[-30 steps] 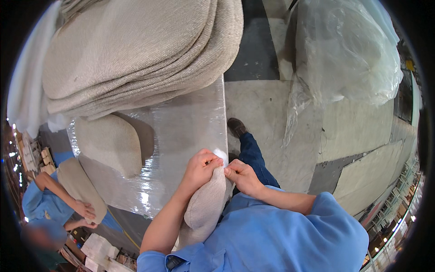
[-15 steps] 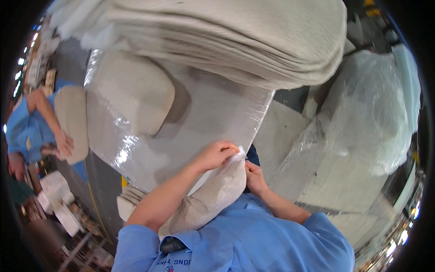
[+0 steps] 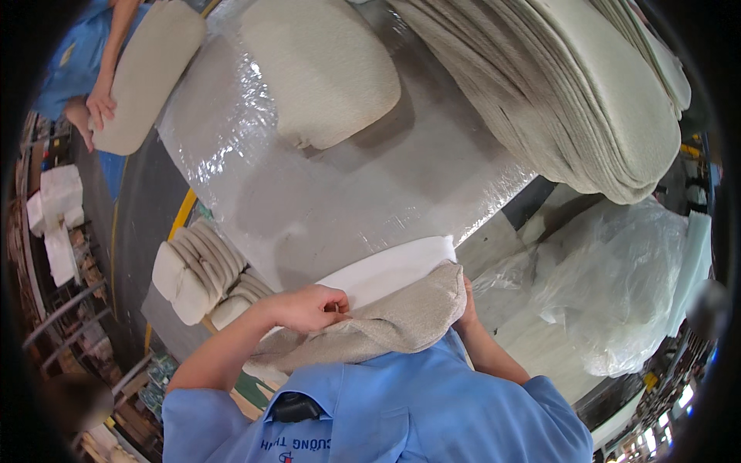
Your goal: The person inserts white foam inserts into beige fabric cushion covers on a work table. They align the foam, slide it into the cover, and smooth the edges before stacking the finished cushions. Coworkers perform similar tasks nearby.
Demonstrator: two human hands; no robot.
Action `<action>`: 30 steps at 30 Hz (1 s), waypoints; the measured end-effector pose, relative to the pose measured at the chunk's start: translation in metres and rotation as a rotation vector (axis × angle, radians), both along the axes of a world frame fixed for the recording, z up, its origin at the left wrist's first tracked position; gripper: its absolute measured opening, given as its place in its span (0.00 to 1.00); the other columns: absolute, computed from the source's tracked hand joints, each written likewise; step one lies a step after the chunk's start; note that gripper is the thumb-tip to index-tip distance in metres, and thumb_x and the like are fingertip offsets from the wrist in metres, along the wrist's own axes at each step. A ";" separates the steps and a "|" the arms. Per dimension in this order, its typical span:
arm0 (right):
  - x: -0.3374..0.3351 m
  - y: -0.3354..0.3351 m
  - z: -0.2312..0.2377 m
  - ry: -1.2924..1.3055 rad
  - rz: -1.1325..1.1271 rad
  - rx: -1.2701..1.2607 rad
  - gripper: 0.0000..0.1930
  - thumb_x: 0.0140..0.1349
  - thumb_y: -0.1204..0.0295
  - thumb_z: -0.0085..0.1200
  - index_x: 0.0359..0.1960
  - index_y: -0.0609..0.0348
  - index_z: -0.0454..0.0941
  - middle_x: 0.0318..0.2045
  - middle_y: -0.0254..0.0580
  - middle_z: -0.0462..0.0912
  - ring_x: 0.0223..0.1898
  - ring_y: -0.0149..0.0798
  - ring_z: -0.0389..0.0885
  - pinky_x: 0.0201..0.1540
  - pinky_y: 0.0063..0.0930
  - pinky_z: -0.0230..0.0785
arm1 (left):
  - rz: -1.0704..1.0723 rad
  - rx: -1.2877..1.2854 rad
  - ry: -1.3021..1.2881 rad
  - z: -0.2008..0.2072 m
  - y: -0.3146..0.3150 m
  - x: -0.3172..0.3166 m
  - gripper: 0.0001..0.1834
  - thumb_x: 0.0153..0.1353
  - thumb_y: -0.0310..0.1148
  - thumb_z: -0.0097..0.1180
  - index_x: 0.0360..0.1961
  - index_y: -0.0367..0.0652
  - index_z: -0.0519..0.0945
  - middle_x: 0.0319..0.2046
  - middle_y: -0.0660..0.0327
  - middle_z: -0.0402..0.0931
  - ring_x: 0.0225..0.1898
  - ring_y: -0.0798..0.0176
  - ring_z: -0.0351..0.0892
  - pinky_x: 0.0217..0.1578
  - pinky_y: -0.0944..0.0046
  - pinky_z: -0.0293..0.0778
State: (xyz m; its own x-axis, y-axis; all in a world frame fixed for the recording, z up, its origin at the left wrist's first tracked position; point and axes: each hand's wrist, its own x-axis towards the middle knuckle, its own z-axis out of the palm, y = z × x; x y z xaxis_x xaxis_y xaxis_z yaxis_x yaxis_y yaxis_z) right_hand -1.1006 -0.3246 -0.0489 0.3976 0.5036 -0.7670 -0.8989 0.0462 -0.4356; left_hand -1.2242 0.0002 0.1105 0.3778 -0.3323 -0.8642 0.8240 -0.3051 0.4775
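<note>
A beige fabric cushion cover lies partly over a white foam pad close to my body. The pad's far edge sticks out beyond the cover, toward the table. My left hand is closed in a pinch on the cover's open edge, near its middle. At the cover's right corner, my right hand grips the fabric from the side. Its fingers are mostly hidden behind the cloth.
A plastic-wrapped table holds a beige cushion and a tall stack of beige covers. Several cushions are piled at the left. Clear plastic bagging stands right. A co-worker's hand rests on another cushion.
My left hand has moved leftward along the cover's edge, away from the right corner. More white foam shows now. The right hand remains at the corner. The whole view has shifted.
</note>
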 end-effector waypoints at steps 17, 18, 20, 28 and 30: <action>0.073 -0.016 0.019 -0.281 0.711 -0.201 0.13 0.72 0.76 0.59 0.55 0.57 0.86 0.50 0.37 0.89 0.48 0.31 0.87 0.53 0.31 0.79 | 0.294 0.597 -0.630 0.084 -0.084 -0.151 0.26 0.69 0.36 0.66 0.67 0.46 0.80 0.65 0.51 0.78 0.66 0.46 0.76 0.66 0.51 0.72; 0.102 -0.007 0.020 -0.472 1.003 -0.330 0.12 0.71 0.76 0.60 0.53 0.58 0.88 0.49 0.37 0.90 0.47 0.31 0.87 0.52 0.31 0.79 | 0.359 0.515 -0.633 0.079 -0.087 -0.164 0.27 0.71 0.36 0.64 0.70 0.47 0.78 0.69 0.50 0.74 0.71 0.45 0.72 0.71 0.50 0.68; 0.142 0.033 0.055 -0.994 1.074 -0.583 0.09 0.71 0.75 0.60 0.49 0.62 0.88 0.47 0.41 0.90 0.47 0.34 0.87 0.50 0.31 0.78 | 0.449 0.387 -0.630 0.071 -0.100 -0.181 0.28 0.74 0.36 0.60 0.73 0.46 0.75 0.75 0.49 0.68 0.77 0.44 0.65 0.77 0.50 0.60; -0.034 0.251 0.139 -0.899 2.025 0.308 0.11 0.73 0.66 0.63 0.48 0.61 0.87 0.38 0.47 0.87 0.41 0.43 0.85 0.46 0.35 0.78 | 0.481 0.179 -0.797 0.058 -0.108 -0.191 0.26 0.77 0.36 0.49 0.72 0.35 0.72 0.80 0.43 0.55 0.81 0.38 0.53 0.82 0.44 0.50; -0.063 0.259 0.146 -0.833 2.231 0.356 0.12 0.71 0.64 0.64 0.46 0.61 0.86 0.36 0.47 0.86 0.41 0.43 0.85 0.44 0.37 0.77 | 0.575 0.201 -0.810 0.067 -0.108 -0.198 0.23 0.76 0.35 0.50 0.68 0.37 0.76 0.74 0.43 0.65 0.76 0.38 0.63 0.77 0.45 0.59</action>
